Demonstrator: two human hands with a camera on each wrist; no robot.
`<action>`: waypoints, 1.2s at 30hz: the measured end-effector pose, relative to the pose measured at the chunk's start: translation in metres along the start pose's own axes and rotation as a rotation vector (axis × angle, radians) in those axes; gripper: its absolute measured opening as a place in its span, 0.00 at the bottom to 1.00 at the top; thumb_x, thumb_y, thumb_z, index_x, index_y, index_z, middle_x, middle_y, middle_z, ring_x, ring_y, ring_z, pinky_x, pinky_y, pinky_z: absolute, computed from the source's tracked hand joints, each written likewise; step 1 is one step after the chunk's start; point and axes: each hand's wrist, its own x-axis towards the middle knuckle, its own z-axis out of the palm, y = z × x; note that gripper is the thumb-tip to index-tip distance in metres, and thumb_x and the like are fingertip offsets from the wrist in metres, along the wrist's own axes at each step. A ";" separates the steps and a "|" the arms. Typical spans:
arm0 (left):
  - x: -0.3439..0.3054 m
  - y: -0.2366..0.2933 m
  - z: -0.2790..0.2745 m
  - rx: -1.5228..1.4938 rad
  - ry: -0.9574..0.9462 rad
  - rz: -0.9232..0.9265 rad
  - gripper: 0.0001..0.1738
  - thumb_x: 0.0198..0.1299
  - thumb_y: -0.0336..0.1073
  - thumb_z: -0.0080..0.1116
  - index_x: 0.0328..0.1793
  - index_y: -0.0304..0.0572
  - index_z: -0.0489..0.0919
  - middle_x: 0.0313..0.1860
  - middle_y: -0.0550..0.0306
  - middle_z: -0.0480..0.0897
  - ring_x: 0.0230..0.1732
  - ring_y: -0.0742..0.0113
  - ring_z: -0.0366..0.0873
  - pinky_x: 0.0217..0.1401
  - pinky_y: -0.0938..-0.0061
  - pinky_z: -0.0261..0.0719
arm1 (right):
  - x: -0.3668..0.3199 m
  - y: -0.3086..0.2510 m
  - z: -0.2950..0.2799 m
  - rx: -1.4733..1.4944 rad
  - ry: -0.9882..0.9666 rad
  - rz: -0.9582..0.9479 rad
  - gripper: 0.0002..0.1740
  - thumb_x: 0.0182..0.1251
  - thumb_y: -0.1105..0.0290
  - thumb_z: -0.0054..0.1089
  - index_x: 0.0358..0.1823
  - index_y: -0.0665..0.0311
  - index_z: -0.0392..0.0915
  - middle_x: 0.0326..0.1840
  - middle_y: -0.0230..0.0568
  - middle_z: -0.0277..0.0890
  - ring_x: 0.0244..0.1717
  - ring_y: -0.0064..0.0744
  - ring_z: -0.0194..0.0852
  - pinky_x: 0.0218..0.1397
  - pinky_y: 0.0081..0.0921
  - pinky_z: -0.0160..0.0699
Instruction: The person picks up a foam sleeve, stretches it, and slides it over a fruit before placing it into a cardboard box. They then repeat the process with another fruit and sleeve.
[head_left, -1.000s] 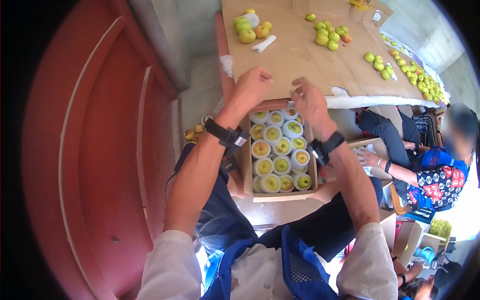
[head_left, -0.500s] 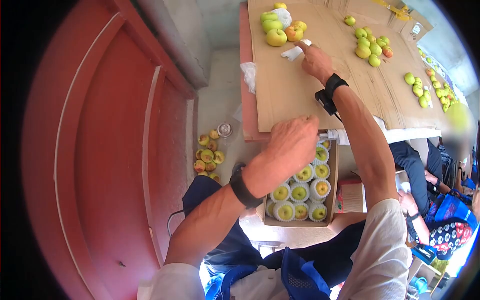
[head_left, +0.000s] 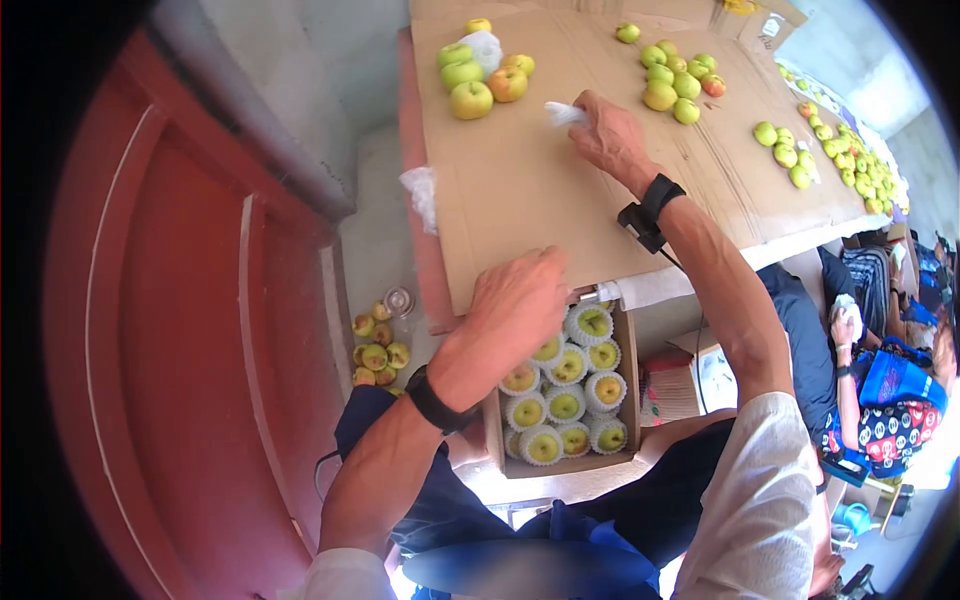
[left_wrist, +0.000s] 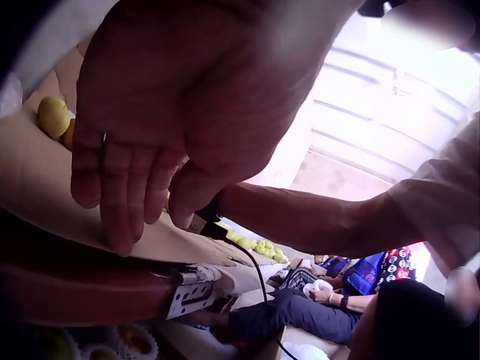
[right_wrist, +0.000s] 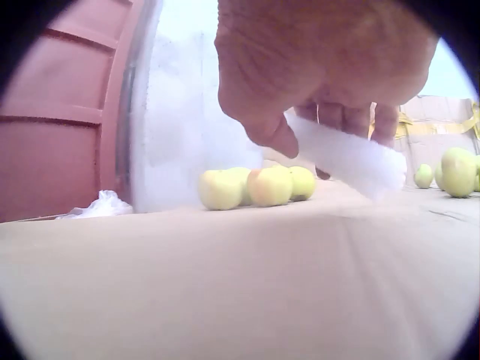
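Note:
My right hand is over the cardboard-covered table, pinching a flattened white foam fruit net between thumb and fingers. In the right wrist view the net hangs close over the cardboard. Left of that hand sits a group of green and reddish apples. At the table's near edge is my left hand, its fingers loosely extended and holding nothing in the left wrist view. Partly under that edge stands a carton filled with apples in white foam nets.
More apples lie at the back and right of the table. Several blemished apples are on the floor by the red door. A metal bracket is at the table edge. Another person sits at the right.
My right hand has gone from the table's near edge out to the foam net and taken hold of it. The left hand has lowered slightly toward the edge. The head view has shifted.

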 end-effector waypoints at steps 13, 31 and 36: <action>0.023 -0.018 0.006 -0.024 -0.057 0.037 0.12 0.65 0.33 0.59 0.48 0.31 0.76 0.42 0.35 0.84 0.47 0.32 0.81 0.49 0.48 0.78 | 0.053 0.171 -0.049 -0.095 0.414 0.447 0.25 0.67 0.49 0.58 0.57 0.57 0.82 0.40 0.57 0.86 0.43 0.59 0.87 0.48 0.51 0.82; 0.056 -0.020 0.002 -0.109 -0.178 -0.068 0.07 0.64 0.31 0.64 0.41 0.38 0.76 0.28 0.47 0.82 0.31 0.46 0.82 0.36 0.58 0.76 | 0.128 0.243 -0.023 -0.224 -0.027 0.445 0.39 0.66 0.33 0.51 0.69 0.50 0.79 0.73 0.61 0.67 0.71 0.66 0.68 0.74 0.53 0.67; 0.060 -0.022 0.002 -0.102 -0.191 -0.048 0.07 0.64 0.32 0.64 0.41 0.39 0.76 0.28 0.47 0.81 0.31 0.46 0.81 0.35 0.58 0.76 | 0.140 0.257 -0.014 -0.195 -0.108 0.428 0.42 0.65 0.29 0.52 0.73 0.46 0.76 0.75 0.61 0.63 0.77 0.65 0.60 0.76 0.56 0.64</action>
